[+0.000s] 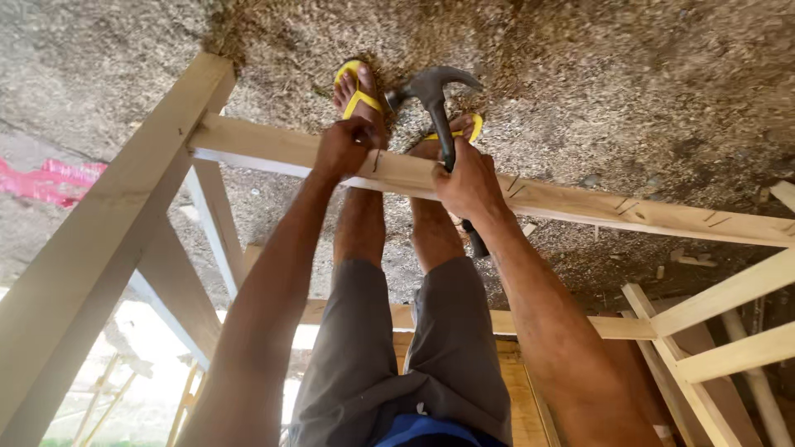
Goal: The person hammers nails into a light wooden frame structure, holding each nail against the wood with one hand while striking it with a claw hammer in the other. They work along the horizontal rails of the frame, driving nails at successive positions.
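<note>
The left hand (341, 147) pinched a nail (376, 159) upright on the wooden rail (580, 203), and the right hand (469, 184), fingers wrapped tight round the claw hammer (432, 87), held its head just above that nail.

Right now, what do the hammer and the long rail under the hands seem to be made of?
The hammer looks like dark, dull metal at its clawed head; its handle material is unclear. The rail looks like pale, unpainted sawn wood, with visible grain and pencil marks.

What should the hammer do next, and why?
Probably a light tap on the nail. The left hand pinches it upright on the wooden rail, and the right hand holds the hammer raised just above.
</note>
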Demonstrator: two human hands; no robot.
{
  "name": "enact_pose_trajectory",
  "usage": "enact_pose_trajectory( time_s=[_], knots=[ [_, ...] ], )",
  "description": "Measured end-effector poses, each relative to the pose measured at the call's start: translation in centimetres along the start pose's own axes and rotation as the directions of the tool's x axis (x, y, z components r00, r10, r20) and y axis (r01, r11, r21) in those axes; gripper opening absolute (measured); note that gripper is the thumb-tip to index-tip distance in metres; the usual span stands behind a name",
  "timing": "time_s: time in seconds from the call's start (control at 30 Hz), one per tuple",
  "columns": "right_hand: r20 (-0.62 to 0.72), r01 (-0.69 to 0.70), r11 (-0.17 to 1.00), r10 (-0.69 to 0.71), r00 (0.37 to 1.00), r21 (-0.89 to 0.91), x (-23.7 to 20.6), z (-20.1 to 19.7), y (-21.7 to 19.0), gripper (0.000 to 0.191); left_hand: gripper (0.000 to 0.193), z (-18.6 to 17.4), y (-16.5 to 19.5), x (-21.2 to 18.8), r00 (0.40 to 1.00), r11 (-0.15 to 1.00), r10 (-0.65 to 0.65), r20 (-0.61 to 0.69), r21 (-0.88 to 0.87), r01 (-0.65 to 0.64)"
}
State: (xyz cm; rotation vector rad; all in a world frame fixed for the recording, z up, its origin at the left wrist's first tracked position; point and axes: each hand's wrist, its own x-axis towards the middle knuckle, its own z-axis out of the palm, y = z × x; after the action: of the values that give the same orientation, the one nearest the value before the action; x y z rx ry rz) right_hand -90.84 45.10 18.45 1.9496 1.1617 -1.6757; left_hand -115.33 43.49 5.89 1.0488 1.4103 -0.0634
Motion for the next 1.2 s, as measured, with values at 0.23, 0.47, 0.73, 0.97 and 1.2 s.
enact_pose_trajectory(
  time_s=[0.23, 0.47, 0.73, 0.97, 1.2],
  knots=[
    [-0.019, 0.112, 0.827, -0.122, 0.992, 0.551, -4.7, -2.6, -3.3, 0.031, 0.081, -4.1, 10.3, -6.0, 0.930, 0.717, 0.051, 0.365, -0.662, 0.220],
    [-0.043, 0.155, 0.659, -0.184, 0.982, 0.736, -7.8, -3.8, -5.3, 0.016, 0.090, -2.8, 16.1, -7.8, 0.830, 0.706, 0.154, 0.536, -0.648, 0.287],
    [-0.076, 0.214, 0.638, -0.237, 0.969, 0.740, -8.9, -4.7, -3.4, 0.013, 0.090, -0.2, 16.5, -8.3, 0.846, 0.821, 0.245, 0.474, -0.565, 0.079],
    [-0.097, 0.178, 0.624, -0.162, 0.982, 0.761, -9.1, -4.2, -4.0, 0.005, 0.092, 0.8, 16.5, -7.8, 0.849, 0.850, 0.121, 0.514, -0.495, 0.178],
    [-0.172, 0.211, 0.608, -0.123, 0.977, 0.765, -7.8, -4.8, -8.2, 0.006, 0.090, -3.8, 16.5, -5.4, 0.852, 0.955, 0.074, 0.518, -0.284, 0.090]
  ],
)
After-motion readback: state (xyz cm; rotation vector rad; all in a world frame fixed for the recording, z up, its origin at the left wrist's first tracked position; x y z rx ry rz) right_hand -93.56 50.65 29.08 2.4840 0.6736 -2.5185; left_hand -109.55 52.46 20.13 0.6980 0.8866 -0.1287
